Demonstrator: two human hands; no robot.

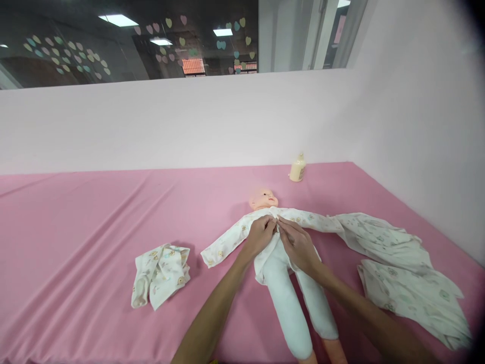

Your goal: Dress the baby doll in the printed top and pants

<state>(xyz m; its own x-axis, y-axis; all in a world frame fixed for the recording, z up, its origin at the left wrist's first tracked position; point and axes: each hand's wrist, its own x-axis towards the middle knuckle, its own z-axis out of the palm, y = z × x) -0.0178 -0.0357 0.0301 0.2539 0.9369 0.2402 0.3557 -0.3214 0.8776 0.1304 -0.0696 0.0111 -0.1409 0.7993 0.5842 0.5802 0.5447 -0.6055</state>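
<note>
Doll (264,199) lying on pink table (94,202), shirt (227,244) on it. Left hand (261,232), right hand (297,241): fingers pinching shirt front at chest. Advisable: keep both edges level, cloth slack; pinch lightly, avoid tugging sleeves.

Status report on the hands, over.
Left hand, right hand pinching at front of patterned white cloth top. Bald plastic doll lying on pink cloth sheet. Nothing visibly blocking hands.

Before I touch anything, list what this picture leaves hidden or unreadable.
- Head view: part of the front of the shirt, covered by the left hand and right hand.
- Head view: the feet of the doll, cut off by the bottom edge.
- Head view: the label on the bottle, too small to read.
</note>
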